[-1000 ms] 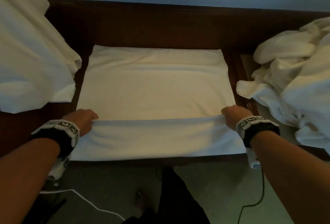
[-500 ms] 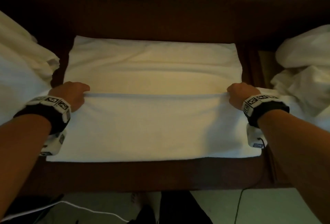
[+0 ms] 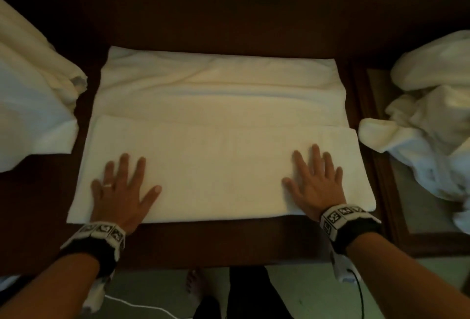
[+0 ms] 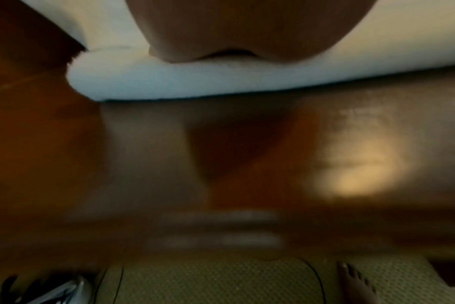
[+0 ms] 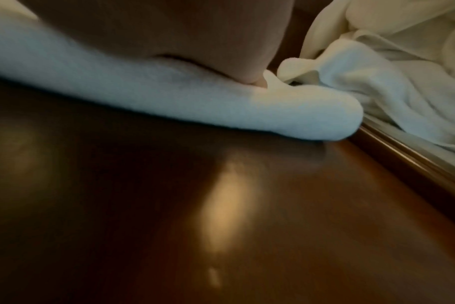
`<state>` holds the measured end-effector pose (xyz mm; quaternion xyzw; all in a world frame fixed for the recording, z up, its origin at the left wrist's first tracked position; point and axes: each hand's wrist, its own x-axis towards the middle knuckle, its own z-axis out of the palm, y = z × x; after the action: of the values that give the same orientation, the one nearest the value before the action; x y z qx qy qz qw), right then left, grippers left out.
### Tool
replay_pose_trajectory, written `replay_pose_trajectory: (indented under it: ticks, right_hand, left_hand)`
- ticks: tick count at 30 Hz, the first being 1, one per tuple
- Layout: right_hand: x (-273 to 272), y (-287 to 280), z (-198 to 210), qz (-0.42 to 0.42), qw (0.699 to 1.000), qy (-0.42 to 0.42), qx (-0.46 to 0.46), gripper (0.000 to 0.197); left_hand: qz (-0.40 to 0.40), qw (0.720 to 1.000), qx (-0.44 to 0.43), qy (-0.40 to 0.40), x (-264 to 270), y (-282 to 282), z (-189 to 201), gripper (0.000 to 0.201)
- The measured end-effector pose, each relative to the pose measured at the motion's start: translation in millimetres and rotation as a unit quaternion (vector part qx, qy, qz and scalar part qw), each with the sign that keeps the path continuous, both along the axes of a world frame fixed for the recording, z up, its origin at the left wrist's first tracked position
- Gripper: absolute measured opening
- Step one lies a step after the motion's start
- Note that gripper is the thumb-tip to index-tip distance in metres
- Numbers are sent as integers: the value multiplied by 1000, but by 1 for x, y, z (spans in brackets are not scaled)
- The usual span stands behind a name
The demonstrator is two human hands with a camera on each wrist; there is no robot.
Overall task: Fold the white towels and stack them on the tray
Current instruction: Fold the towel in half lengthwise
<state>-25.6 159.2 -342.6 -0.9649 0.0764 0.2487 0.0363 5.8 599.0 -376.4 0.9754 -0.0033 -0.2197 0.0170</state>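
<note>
Towel [image 3: 223, 125] under fold lies flat on the dark wooden table [image 3: 229, 240], its near flap doubled over toward the far side and covering roughly the near half. Your left hand [image 3: 122, 191] and right hand [image 3: 315, 184] both lie palm down on that flap, fingers straight and spread, holding nothing. Both wrist views show the heel of each palm bearing on the rounded near fold.

Risks, as judged from this position:
- The far half carries loose diagonal wrinkles. If you fold over them unsmoothed, they will likely set into the stack as lumps.
- The flap's far edge runs slightly askew, and its right end overhangs the layer beneath. A second fold made on this line would probably come out crooked.
- The table is polished (it reflects light in both wrist views), so a hard sweep of your palms could slide the whole towel rather than flatten it.
- The heap of unfolded towels [image 3: 429, 125] at the right sits just beside the flap's right end and could snag or be dragged. It lies over a framed recess [image 3: 386, 179], possibly the tray; I cannot confirm it.
- More white cloth [image 3: 33, 115] lies near the left edge.

Writing: none legible. Your wristbands [image 3: 101, 229] carry black-and-white square markers only.
</note>
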Motion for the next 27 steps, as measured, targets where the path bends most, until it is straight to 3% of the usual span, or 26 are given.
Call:
replay_pose_trajectory:
  ticks: [6, 10, 16, 18, 22, 23, 27]
  right_hand:
    - [-69, 10, -10, 0, 999, 49, 3, 83]
    - [-87, 24, -6, -2, 999, 42, 2, 88]
    - [-57, 84, -9, 133, 991, 8, 24, 85]
    - [-50, 99, -14, 148, 988, 14, 32, 84]
    - [-46, 110, -21, 160, 987, 15, 29, 86]
    - [-46, 109, -21, 163, 986, 17, 29, 86]
    - [-40, 88, -22, 177, 983, 11, 40, 79]
  left_hand:
    - [44, 999, 15, 8, -63, 15, -7, 88]
    - [56, 998, 8, 28, -83, 9, 7, 94]
    - [-97, 995, -23, -19, -45, -41, 5, 85]
    - [-41, 999, -7, 6, -31, -36, -4, 84]
    - [160, 987, -6, 21, -17, -10, -2, 99]
    - [161, 987, -14, 16, -19, -13, -2, 101]
    - [33, 999, -34, -9, -40, -38, -8, 87]
